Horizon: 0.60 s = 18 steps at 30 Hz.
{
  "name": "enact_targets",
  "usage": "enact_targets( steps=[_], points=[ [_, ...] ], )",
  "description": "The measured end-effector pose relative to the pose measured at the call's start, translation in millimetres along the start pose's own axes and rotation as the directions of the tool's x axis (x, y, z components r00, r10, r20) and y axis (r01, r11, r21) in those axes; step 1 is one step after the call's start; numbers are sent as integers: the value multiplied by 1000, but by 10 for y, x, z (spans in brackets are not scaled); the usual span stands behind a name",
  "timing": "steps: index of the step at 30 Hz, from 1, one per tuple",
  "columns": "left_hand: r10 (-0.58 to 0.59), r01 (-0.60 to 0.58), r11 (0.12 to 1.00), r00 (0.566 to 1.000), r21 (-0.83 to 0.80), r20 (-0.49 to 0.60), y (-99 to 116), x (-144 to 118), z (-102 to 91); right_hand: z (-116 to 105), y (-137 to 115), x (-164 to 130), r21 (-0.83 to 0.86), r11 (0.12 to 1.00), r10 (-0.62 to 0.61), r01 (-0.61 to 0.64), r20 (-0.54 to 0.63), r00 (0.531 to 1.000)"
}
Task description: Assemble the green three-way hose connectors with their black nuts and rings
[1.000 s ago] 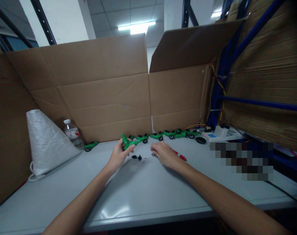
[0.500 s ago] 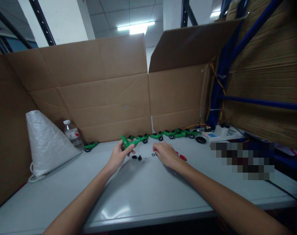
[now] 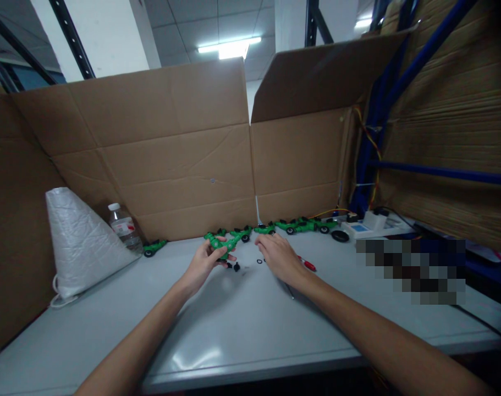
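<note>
My left hand (image 3: 203, 263) grips a green toy car body (image 3: 218, 245) just above the grey table (image 3: 242, 324). My right hand (image 3: 280, 256) hovers close to the table on the right of it, fingers loosely curled; whether it pinches a small part I cannot tell. Between the hands lie small black parts (image 3: 234, 267) and a tiny black ring (image 3: 259, 260). A red pen (image 3: 307, 264) lies just right of my right hand.
A row of green toy cars (image 3: 293, 225) lines the back by the cardboard wall (image 3: 192, 165). One more green car (image 3: 153, 247) sits near a water bottle (image 3: 122, 227) and a white bag (image 3: 79, 239). A black wheel (image 3: 340, 236) and white devices (image 3: 368, 224) stand at the right.
My left hand has lowered and turned the green car body flatter. My right hand has lifted off the black ring and drawn slightly toward the left hand.
</note>
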State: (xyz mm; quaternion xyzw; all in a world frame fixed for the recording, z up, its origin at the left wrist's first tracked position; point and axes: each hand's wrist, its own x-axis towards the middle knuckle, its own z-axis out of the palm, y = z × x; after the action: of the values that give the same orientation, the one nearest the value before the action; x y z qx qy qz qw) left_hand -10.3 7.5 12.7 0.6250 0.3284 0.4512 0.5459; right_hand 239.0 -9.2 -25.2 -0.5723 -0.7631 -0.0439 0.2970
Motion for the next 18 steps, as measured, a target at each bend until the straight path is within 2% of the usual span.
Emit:
enact_targets(
  steps=[5,8,13,18],
  points=[
    [-7,7,1000,1000,-13,0,-15,-8,17,-75,-121,1,117,993,-5,15,-87,996],
    [12,-11,1000,999,24,-31,-24,-9,9,-128,-192,-23,266,960,-70,93,-94,993],
    [78,-63,988,992,144,-101,-5,-17,1,-185,-344,-101,391,903,-198,181,5,980],
    [70,-63,995,993,80,-92,16,-42,46,-147,-412,-153,440,881,-230,173,81,970]
  ],
)
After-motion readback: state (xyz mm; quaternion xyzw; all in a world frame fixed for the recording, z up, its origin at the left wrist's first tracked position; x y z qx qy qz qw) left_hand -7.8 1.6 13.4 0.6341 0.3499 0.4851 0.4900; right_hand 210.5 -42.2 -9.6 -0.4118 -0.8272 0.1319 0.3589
